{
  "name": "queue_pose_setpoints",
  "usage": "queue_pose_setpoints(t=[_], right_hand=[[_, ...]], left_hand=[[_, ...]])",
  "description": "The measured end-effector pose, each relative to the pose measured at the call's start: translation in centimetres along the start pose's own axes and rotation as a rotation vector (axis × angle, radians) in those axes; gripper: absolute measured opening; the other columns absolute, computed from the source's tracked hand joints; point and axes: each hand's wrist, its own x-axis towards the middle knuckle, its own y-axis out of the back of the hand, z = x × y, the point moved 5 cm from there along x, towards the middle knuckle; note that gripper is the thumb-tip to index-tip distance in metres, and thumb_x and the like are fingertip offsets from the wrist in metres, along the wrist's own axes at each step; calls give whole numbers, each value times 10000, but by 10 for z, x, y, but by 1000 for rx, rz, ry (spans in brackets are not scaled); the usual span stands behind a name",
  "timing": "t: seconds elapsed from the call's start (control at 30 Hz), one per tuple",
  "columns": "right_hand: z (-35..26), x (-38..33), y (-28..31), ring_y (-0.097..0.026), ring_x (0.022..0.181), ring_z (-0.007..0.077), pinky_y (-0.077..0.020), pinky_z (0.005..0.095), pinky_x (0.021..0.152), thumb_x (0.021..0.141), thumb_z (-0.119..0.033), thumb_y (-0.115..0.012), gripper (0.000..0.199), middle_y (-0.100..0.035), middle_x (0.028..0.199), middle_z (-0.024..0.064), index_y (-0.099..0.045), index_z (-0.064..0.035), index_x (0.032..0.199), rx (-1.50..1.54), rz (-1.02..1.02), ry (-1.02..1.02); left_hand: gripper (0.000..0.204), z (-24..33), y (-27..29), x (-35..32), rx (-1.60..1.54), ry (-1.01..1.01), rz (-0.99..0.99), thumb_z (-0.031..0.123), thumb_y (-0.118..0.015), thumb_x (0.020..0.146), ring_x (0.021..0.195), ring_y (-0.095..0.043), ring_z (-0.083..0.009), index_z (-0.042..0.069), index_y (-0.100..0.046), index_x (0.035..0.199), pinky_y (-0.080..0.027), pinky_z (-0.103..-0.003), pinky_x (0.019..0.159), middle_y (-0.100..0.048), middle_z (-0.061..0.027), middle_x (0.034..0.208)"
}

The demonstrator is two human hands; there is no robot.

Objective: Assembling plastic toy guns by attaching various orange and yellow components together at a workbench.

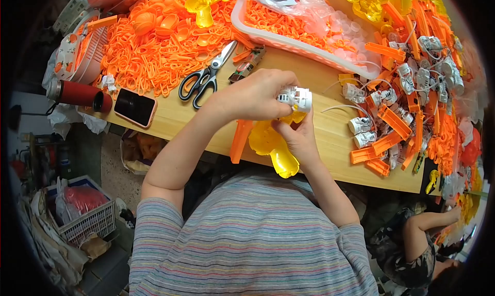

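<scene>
The wooden bench (335, 159) curves across my feed. At its near edge, my right hand (303, 141) is curled around a translucent yellow shell (284, 163), an orange piece (240, 141) just to its left. Just beyond, my left hand (260, 94) pinches a white mechanism (300, 98). Farther out lie black-handled scissors (216, 64), then a heap of small orange parts (149, 61).

Tabletop (335, 154) bright from where I stand, light fairly even, shadows soft. Glossy highlights on yellow shell (285, 163); white part (304, 99) nearly washed out. Floor (117, 164) dimmer, crate (100, 225) in gloom. Middle reasonably sharp; rim softer, tabletop's front edge bowed, corners swallowed by black.
</scene>
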Motion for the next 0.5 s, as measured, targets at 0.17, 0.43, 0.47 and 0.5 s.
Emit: queue_pose_setpoints(t=[0.17,0.43,0.47,0.5], right_hand=[[-12,4,21,-527,1184,197,-479,343,978,859,54,-630,703,-451,1299,114,-226,-98,1414,-97,66,199],[-31,-9,35,-488,1219,218,-436,334,1014,870,66,-589,701,-418,1329,151,-205,-31,1449,-429,150,409],[-31,-10,36,-488,1219,218,-436,334,1014,870,66,-589,701,-418,1329,151,-205,-31,1449,-428,150,410],[-31,-11,36,-482,1226,226,-423,340,1025,873,64,-586,699,-417,1330,152,-205,-27,1452,-506,142,457]], left_hand=[[437,9,-12,-13,-35,-212,496,58,-754,710,837,-611,-220,33,-644,1132,-503,-306,746,-603,-97,929],[523,2,-30,-21,-45,-190,608,71,-808,702,866,-592,-153,52,-657,1202,-494,-282,744,-599,-65,1045],[513,-1,-33,-21,-191,-135,568,72,-811,715,850,-589,-129,53,-658,1205,-495,-262,731,-601,-61,1056],[513,1,-35,-22,-190,-136,567,72,-811,715,850,-589,-129,53,-658,1205,-495,-262,731,-601,-61,1056]])
